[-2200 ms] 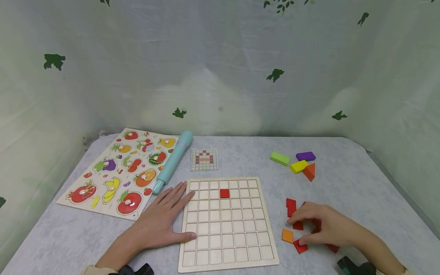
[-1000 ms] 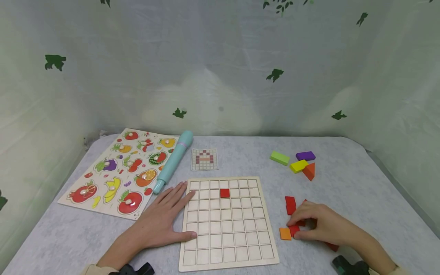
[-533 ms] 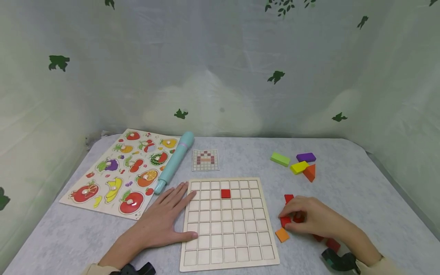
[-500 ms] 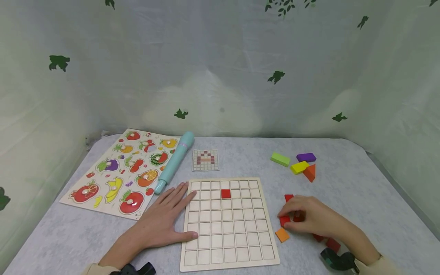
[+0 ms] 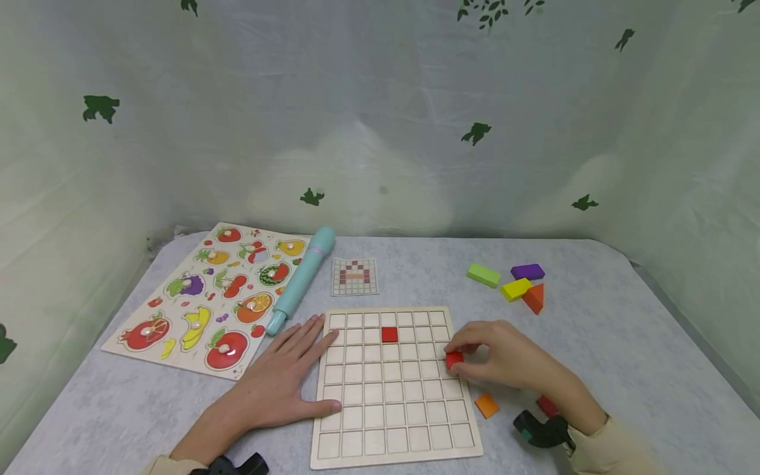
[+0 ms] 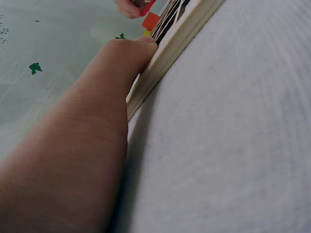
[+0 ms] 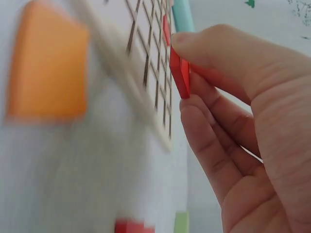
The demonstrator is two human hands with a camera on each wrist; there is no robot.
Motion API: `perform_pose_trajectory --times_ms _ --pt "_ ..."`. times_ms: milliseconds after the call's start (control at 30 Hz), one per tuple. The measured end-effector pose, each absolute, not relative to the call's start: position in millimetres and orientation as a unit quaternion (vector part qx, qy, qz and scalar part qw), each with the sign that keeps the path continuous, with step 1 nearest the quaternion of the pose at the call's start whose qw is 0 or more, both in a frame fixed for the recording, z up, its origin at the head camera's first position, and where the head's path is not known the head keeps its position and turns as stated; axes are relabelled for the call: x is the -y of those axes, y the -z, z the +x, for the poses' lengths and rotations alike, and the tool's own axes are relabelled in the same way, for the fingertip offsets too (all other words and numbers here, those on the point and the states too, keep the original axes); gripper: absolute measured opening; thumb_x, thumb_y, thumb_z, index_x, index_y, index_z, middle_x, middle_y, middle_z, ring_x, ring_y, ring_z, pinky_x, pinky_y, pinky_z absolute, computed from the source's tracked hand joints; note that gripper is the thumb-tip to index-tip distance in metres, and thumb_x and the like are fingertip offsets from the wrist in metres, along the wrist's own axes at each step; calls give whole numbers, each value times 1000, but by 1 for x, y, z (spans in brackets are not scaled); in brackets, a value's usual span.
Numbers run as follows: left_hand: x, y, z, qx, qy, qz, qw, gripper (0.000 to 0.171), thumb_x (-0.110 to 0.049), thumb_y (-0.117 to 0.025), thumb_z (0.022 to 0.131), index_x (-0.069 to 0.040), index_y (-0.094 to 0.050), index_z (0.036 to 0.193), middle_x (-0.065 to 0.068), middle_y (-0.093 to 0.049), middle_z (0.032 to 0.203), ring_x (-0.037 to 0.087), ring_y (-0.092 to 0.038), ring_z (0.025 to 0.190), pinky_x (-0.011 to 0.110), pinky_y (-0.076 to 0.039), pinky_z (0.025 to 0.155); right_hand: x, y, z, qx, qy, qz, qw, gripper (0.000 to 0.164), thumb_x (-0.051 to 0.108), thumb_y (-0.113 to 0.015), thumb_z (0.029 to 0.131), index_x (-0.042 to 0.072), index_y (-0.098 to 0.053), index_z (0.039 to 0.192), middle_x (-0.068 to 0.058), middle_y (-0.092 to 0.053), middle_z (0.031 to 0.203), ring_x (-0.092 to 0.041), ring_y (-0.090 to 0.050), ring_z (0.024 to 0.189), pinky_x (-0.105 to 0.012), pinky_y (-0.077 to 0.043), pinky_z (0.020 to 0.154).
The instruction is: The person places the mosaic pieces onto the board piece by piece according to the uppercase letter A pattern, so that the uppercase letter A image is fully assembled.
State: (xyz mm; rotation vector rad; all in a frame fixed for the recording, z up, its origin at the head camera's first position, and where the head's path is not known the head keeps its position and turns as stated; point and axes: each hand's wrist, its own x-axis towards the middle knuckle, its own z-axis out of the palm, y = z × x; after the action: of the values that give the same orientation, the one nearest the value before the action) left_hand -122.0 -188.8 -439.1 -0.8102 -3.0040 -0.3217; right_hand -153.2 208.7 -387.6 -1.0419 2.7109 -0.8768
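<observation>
My right hand (image 5: 505,356) pinches a red square tile (image 5: 454,359) between thumb and fingertips, over the right edge of the pale gridded board (image 5: 392,372). In the right wrist view the pinched tile (image 7: 180,73) stands on edge, and more red shows behind it among the fingers. One red tile (image 5: 389,334) lies in a cell of the board's second row. Fingers spread, my left hand (image 5: 279,382) lies flat at the board's left side, with thumb and index finger on its rim. Close to the board's right edge is an orange square tile (image 5: 487,406).
A small pattern card (image 5: 354,276) lies behind the board. To the left are a fruit puzzle board (image 5: 178,310) and a turquoise stick (image 5: 301,277). Green (image 5: 483,275), purple (image 5: 528,271), yellow (image 5: 516,289) and orange-red (image 5: 534,298) blocks sit back right. A red piece (image 5: 547,405) shows beside the right forearm.
My right hand has picked a red tile from the pile and carried it left to the board's edge. The orange tile was nudged left and turned. My left hand stays put.
</observation>
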Motion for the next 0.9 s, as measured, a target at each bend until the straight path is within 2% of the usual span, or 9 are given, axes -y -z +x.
perform_pose_trajectory --times_ms 67,267,900 --pt "189 439 -122 960 104 -258 6 114 -94 -48 78 -21 -32 164 6 -17 173 24 -17 160 46 -17 128 -200 387 -156 -887 294 -351 50 22 27 -84 88 22 -79 109 17 -71 100 -5 -64 88 -25 -58 78" --pt "189 439 -122 960 109 -256 4 114 -94 -48 78 -21 -32 164 6 -18 173 24 -17 160 47 -17 128 -175 388 -163 -867 313 -386 33 21 21 -84 88 16 -79 107 11 -74 100 -10 -64 84 -26 -58 73" --pt "188 438 -123 961 101 -257 -1 114 -96 -44 78 -22 -31 164 6 -16 173 24 -16 160 47 -18 128 -113 395 -177 -860 312 -398 59 17 22 -82 90 17 -80 106 11 -74 100 -4 -62 86 -21 -56 78"
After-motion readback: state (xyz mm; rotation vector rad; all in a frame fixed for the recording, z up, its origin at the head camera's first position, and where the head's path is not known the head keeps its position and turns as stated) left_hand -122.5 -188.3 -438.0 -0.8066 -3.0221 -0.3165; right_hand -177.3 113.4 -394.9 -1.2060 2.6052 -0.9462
